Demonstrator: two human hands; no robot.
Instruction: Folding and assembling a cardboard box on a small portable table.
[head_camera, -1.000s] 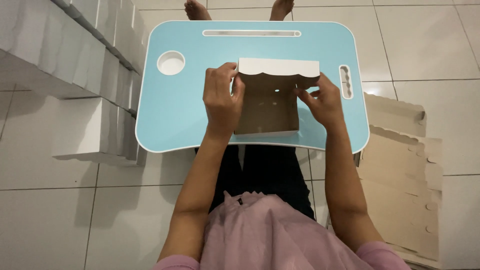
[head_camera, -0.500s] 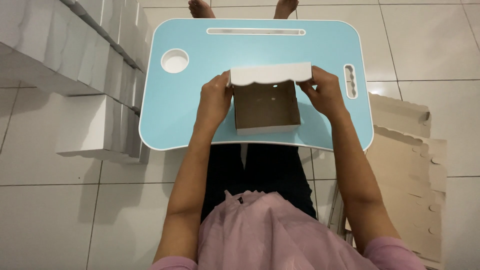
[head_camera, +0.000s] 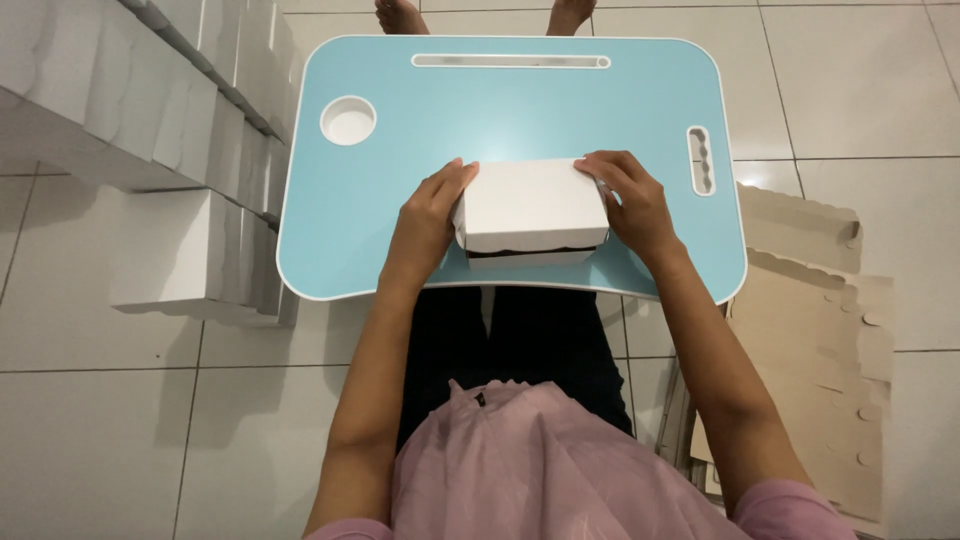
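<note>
Pressing from both sides, the left hand (head_camera: 425, 225) and right hand (head_camera: 632, 205) clasp a white box (head_camera: 530, 205) with curled fingers, its lid down but a dark gap showing along the near edge. It sits at the near middle of the blue surface (head_camera: 400, 200). Closing it well likely calls for even pressure on both ends, thumbs guiding the front flap in. Finished boxes (head_camera: 180, 150) stack left; flat cardboard (head_camera: 820, 330) lies right.

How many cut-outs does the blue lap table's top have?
3: a round cup recess at far left, a long slot along the far edge, a short slot at right. The white box may hide more.
</note>
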